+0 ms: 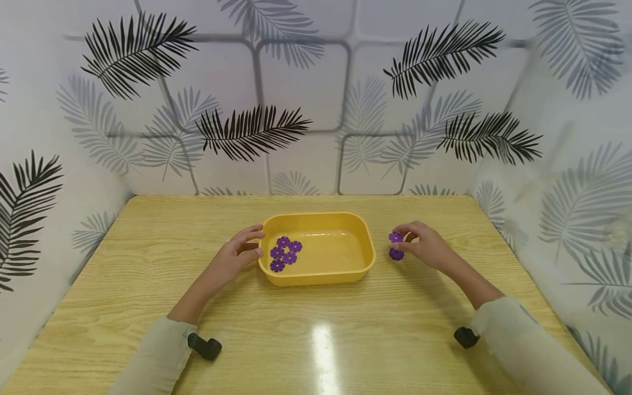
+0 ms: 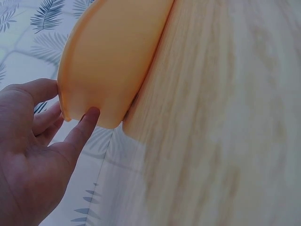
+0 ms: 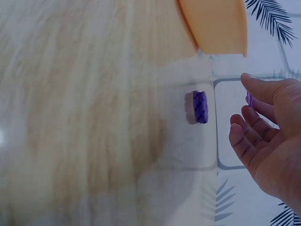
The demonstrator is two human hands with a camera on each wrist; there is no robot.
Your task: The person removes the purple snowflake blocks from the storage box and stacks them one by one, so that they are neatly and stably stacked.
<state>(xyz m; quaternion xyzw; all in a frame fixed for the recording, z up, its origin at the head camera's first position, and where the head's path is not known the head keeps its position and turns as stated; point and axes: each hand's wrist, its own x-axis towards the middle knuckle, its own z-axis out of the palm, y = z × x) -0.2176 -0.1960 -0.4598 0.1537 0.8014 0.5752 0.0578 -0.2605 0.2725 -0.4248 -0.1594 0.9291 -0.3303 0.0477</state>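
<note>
At its left end, the yellow plastic tray (image 1: pixel 321 278) is held by my left hand (image 1: pixel 237 253). In the left wrist view the thumb (image 2: pixel 89 117) lies on the tray's outer wall, and the other fingers reach the rim, their tips partly hidden. My right hand (image 1: pixel 419 241) pinches a purple notched plastic disc (image 1: pixel 395 237), seen nearly edge-on (image 3: pixel 249 99) in the right wrist view. Just below that hand, a short stack of purple discs (image 1: pixel 396 254) stands on the table. Several like discs (image 1: pixel 289 258) lie flat inside the tray's left part.
The wooden table (image 1: pixel 276 340) runs back to a wall (image 1: pixel 306 164) with a leaf pattern. Patterned side walls border it left and right. A black wrist camera (image 1: pixel 204 346) is worn at the left sleeve, another (image 1: pixel 466 337) at the right sleeve.
</note>
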